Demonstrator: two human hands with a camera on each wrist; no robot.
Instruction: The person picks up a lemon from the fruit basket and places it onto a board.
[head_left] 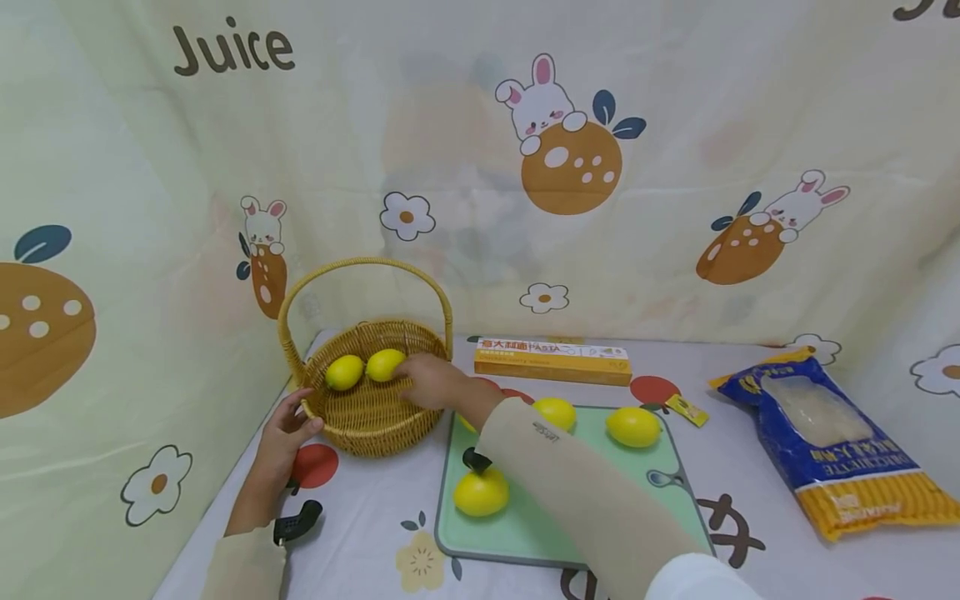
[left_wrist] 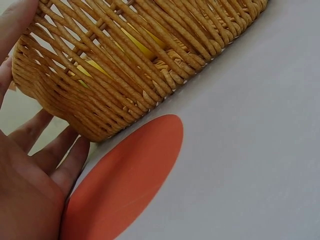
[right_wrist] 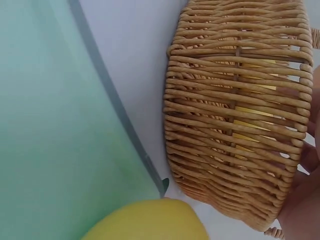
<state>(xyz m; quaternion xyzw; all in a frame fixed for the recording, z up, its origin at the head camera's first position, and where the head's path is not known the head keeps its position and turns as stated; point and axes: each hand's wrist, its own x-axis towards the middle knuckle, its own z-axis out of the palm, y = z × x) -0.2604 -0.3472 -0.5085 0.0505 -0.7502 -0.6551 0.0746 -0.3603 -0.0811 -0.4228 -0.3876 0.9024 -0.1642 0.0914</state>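
Observation:
A wicker basket with a tall arched handle stands at the back left, with two yellow lemons inside. My left hand holds the basket's left rim; in the left wrist view its thumb lies over the rim and other fingers show behind the woven wall. Over the right side, my right hand reaches into the basket, fingertips at the edge of the right-hand lemon. Its thumb sits lower, apart from that lemon. In the right wrist view, the basket wall partly hides these fingers.
Several more lemons lie on a green cutting board, partly covered by my right sleeve. Behind it are a pasta box and, to the right, a small yellow packet. A blue and yellow pasta bag lies far right.

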